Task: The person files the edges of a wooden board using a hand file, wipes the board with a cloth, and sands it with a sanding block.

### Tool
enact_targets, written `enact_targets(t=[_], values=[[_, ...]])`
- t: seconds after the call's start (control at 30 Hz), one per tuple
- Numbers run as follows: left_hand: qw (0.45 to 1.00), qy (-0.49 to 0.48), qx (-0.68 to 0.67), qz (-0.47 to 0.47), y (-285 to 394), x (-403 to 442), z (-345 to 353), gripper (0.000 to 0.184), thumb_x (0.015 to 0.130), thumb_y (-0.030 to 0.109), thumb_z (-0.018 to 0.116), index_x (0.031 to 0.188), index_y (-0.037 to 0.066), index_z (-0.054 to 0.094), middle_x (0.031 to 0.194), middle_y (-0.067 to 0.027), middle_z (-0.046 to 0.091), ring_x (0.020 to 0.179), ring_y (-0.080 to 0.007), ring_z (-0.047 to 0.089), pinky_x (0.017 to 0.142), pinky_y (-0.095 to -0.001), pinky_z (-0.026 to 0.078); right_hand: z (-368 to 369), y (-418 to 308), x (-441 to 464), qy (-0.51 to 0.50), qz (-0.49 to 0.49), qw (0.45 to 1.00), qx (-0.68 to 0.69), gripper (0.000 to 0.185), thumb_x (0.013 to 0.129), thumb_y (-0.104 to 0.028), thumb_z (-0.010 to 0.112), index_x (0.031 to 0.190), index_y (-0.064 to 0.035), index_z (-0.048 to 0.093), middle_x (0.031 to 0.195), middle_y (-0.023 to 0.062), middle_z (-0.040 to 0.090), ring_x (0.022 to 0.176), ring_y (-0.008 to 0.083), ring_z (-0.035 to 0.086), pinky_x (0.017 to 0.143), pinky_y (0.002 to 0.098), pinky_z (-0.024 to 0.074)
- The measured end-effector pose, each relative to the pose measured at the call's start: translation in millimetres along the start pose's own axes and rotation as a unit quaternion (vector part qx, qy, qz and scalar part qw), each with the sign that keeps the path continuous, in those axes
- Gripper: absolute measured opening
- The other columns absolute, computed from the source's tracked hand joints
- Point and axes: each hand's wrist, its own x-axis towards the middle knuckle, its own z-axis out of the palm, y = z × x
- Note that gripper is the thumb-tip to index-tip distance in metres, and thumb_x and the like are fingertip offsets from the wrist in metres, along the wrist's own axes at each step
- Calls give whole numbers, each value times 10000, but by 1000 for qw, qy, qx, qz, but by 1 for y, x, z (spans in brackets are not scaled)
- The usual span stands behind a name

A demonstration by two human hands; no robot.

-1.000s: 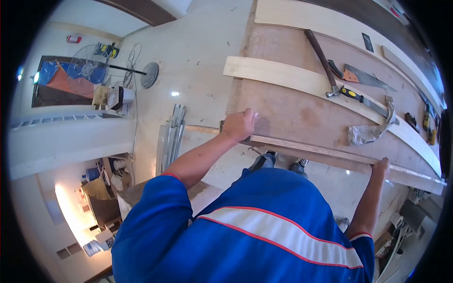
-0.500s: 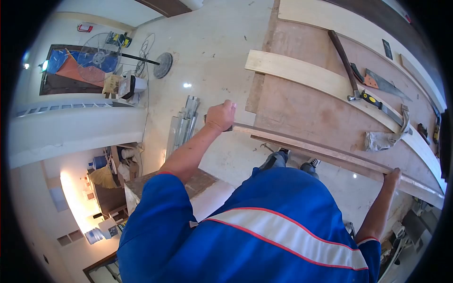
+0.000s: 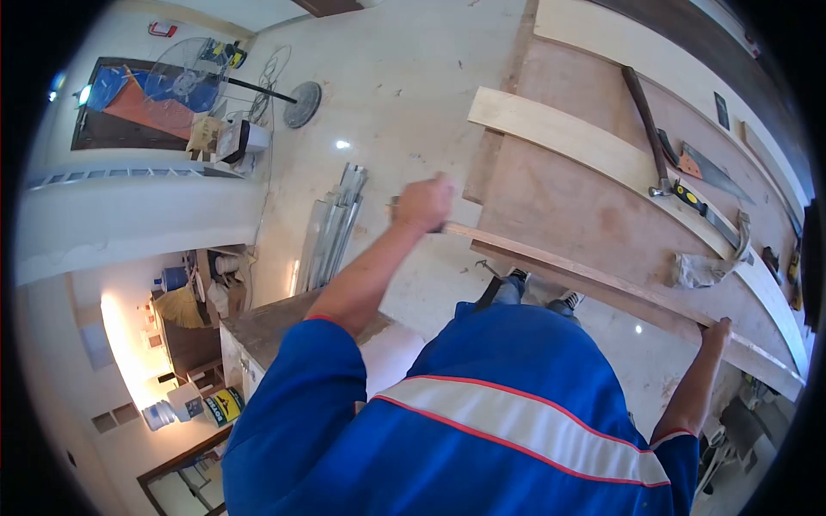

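Observation:
My left hand (image 3: 424, 205) is closed around a dark, block-like tool (image 3: 437, 229), mostly hidden by the fingers, at the left end of a long narrow wooden strip (image 3: 568, 268). My right hand (image 3: 717, 332) grips the same strip near its right end, the fingertips partly hidden. The strip lies along the near edge of a brown board surface (image 3: 576, 193). On that surface lie a pale plank (image 3: 559, 129), a hammer (image 3: 644, 125) with a dark handle, a handsaw (image 3: 710, 172) with an orange-and-black handle and a grey glove-like cloth (image 3: 701, 268).
Metal channels (image 3: 334, 228) lie on the floor to the left. A standing fan (image 3: 185, 86) with a round base is farther off. A brown-topped cabinet (image 3: 284, 322) stands close by my left arm. A second pale plank (image 3: 602, 39) lies along the far side.
The whole view has shifted and turned slightly, so the board and tools appear farther right. My left hand stays by the strip's left end, and my right hand keeps its grip.

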Motion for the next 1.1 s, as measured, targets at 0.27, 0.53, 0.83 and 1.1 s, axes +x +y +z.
enact_targets(t=[0.27, 0.53, 0.83, 1.1], values=[[992, -49, 59, -102, -43, 3, -28, 286, 976, 311, 514, 981, 46, 621, 775, -219, 708, 744, -410, 710, 699, -538, 558, 11, -6, -21, 47, 2, 999, 21, 546, 941, -270, 475, 1410, 9, 448, 1384, 281, 498, 1235, 505, 534, 937, 753, 492], [972, 4, -162, 172, 161, 4, 36, 124, 921, 249, 629, 975, 147, 674, 702, -129, 676, 633, -365, 675, 546, -499, 523, -71, 19, 98, -17, -213, 588, -780, 698, 913, -431, 677, 1443, -39, 449, 1475, 212, 471, 1349, 391, 478, 1111, 535, 461], [976, 12, 90, -200, -40, 9, 3, 381, 978, 360, 586, 1006, 4, 719, 944, -253, 713, 870, -461, 688, 755, -544, 534, -76, 97, 20, -12, -89, 978, 187, 226, 961, -194, 630, 1139, -55, 646, 1025, 69, 645, 983, 249, 601, 955, 426, 514], [920, -148, 24, -363, -168, -10, 43, 606, 928, 477, 640, 1107, -98, 699, 1124, -324, 695, 1098, -470, 664, 950, -526, 509, -21, 78, -65, 15, -7, 923, 384, 444, 1012, -357, 626, 1322, -41, 587, 1346, 129, 632, 1227, 320, 594, 1102, 505, 450]])
